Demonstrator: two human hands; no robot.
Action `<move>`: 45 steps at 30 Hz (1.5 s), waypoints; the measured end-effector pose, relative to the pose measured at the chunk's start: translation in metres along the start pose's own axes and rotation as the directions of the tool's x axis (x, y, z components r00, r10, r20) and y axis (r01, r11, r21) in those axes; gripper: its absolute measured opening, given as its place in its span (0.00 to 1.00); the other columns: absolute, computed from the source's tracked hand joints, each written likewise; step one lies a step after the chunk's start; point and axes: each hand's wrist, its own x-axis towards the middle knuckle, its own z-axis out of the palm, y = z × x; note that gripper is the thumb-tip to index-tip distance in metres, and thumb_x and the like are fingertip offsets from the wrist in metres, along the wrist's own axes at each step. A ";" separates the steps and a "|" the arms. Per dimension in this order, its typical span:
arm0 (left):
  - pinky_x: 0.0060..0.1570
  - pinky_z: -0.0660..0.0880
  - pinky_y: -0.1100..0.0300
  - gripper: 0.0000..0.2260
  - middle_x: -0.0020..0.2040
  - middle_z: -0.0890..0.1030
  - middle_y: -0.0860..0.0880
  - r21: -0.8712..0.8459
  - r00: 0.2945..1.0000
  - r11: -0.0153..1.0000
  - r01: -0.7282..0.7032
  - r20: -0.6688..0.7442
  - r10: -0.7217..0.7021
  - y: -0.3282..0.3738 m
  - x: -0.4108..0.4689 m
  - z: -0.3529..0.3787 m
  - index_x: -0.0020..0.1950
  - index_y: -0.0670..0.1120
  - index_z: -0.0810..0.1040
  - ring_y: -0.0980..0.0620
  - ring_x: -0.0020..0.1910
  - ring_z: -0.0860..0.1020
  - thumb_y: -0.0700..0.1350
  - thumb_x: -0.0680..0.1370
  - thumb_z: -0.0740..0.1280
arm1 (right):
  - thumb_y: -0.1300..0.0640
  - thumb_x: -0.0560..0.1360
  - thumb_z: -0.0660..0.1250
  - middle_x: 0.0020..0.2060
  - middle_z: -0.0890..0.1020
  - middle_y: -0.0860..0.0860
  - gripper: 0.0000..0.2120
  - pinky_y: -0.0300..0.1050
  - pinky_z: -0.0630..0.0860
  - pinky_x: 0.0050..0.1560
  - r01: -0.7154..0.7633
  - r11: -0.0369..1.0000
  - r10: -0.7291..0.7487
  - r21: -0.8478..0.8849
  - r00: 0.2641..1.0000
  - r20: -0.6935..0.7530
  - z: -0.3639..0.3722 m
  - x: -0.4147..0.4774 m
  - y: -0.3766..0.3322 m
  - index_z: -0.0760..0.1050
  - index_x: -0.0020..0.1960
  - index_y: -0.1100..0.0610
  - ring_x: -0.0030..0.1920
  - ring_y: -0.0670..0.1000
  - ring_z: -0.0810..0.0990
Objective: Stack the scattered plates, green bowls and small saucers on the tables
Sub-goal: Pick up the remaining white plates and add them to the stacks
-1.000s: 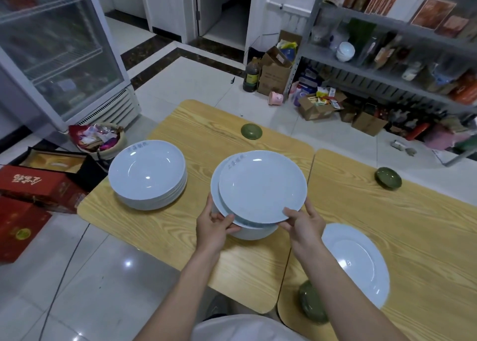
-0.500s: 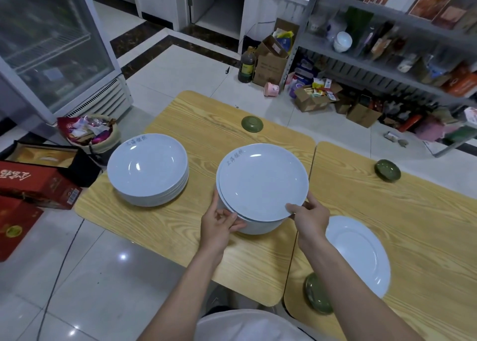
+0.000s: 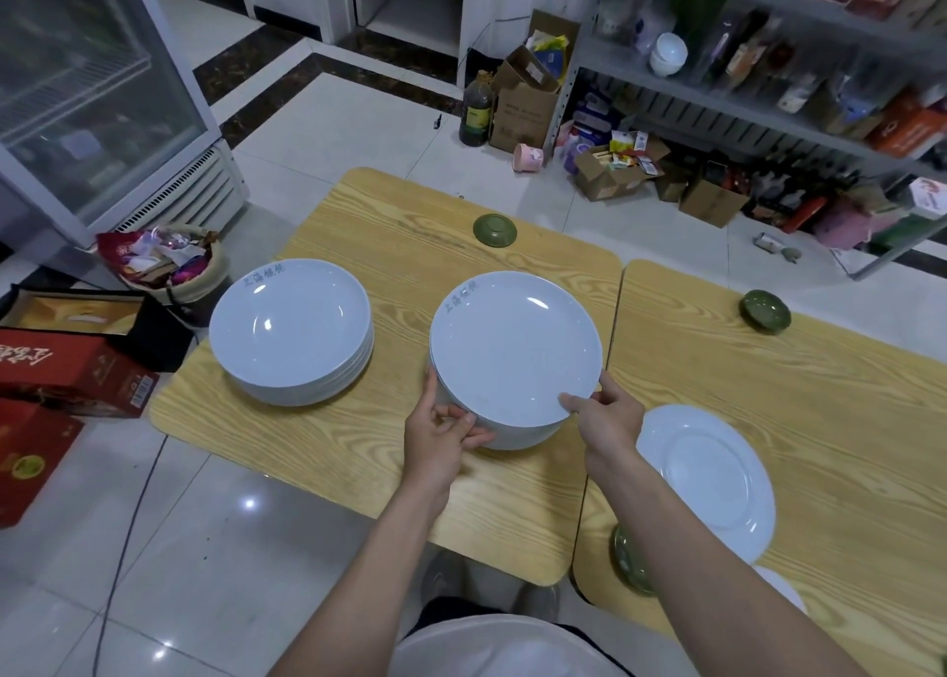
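We record two wooden tables set side by side, the left table [image 3: 358,451] and the right table [image 3: 845,420], their facing edges close together.

On the left table, toward its left edge, stands a pile of white plates [image 3: 289,328] with no hand on it. The middle pile [image 3: 517,433] stands near that table's right edge, and both hands are on it.

The left hand [image 3: 440,435] grips the near-left side of the middle pile, with its fingers curled against the wall of the pile. The right hand [image 3: 610,423] pinches the near-right rim of the top plate [image 3: 515,348], one digit laid on its upper face. The top plate lies almost square over the pile, and a thin edge of the plate beneath shows at the left. It appears to rest on the pile, though we cannot confirm full contact from this angle.

A flat white plate [image 3: 712,476] lies alone on the right table, just beside the right forearm.

Three green bowls sit well apart:
- The far green bowl [image 3: 494,229] is at the far edge of the left table.
- The second green bowl [image 3: 764,311] is on the far side of the right table.
- The near green bowl [image 3: 628,558] is at the near-left corner of the right table.

Off the tables we note a glass-door fridge [image 3: 92,87], a basket of wrappers [image 3: 164,266], red boxes [image 3: 71,374] and a metal shelf [image 3: 768,72]
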 end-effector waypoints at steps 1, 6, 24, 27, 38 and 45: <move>0.46 0.82 0.55 0.38 0.42 0.70 0.44 -0.003 1.000 1.000 0.001 -0.002 -0.001 0.000 0.000 0.000 0.79 0.54 0.57 0.52 0.42 0.81 0.26 0.77 0.64 | 0.71 0.69 0.73 0.38 0.69 0.49 0.31 0.29 0.67 0.39 -0.004 1.000 0.004 -0.008 1.000 -0.002 0.000 0.000 0.000 0.76 0.68 0.50 0.37 0.47 0.72; 0.44 0.82 0.56 0.38 0.43 0.69 0.44 0.012 1.000 1.000 0.014 -0.020 -0.013 0.003 -0.001 0.001 0.79 0.54 0.56 0.48 0.43 0.80 0.26 0.77 0.64 | 0.69 0.68 0.74 0.40 0.69 0.51 0.32 0.32 0.69 0.41 -0.014 0.999 0.014 -0.035 1.000 0.007 -0.001 0.002 -0.001 0.75 0.69 0.50 0.39 0.48 0.73; 0.77 0.46 0.48 0.29 0.80 0.53 0.50 0.864 0.798 -0.126 -0.488 0.500 0.336 -0.017 -0.099 0.127 0.79 0.53 0.57 0.47 0.80 0.47 0.64 0.80 0.49 | 0.37 0.82 0.49 0.80 0.47 0.53 0.32 0.58 0.40 0.77 0.633 -0.048 -0.348 -0.773 0.715 0.607 -0.196 0.009 -0.002 0.46 0.81 0.49 0.80 0.54 0.43; 0.77 0.43 0.49 0.29 0.81 0.48 0.50 0.862 0.819 -0.223 -0.454 0.503 0.275 -0.036 -0.121 0.169 0.80 0.54 0.52 0.48 0.80 0.44 0.63 0.81 0.51 | 0.36 0.81 0.46 0.80 0.45 0.55 0.34 0.60 0.41 0.76 0.597 -0.142 -0.330 -0.790 0.724 0.606 -0.238 0.004 0.001 0.42 0.81 0.50 0.80 0.57 0.42; 0.76 0.44 0.48 0.28 0.81 0.51 0.48 0.829 0.804 -0.331 -0.450 0.538 0.255 -0.061 -0.178 0.244 0.80 0.52 0.52 0.45 0.80 0.47 0.60 0.82 0.51 | 0.35 0.81 0.48 0.80 0.47 0.56 0.34 0.59 0.44 0.77 0.582 -0.115 -0.348 -0.805 0.735 0.581 -0.320 0.000 0.017 0.44 0.81 0.50 0.80 0.58 0.43; 0.76 0.48 0.49 0.28 0.81 0.52 0.47 0.840 0.824 -0.292 -0.457 0.523 0.218 -0.070 -0.160 0.255 0.80 0.52 0.53 0.45 0.79 0.49 0.60 0.82 0.53 | 0.36 0.81 0.50 0.80 0.51 0.56 0.34 0.57 0.48 0.77 0.559 -0.023 -0.358 -0.829 0.770 0.529 -0.326 0.015 0.020 0.47 0.81 0.52 0.80 0.57 0.47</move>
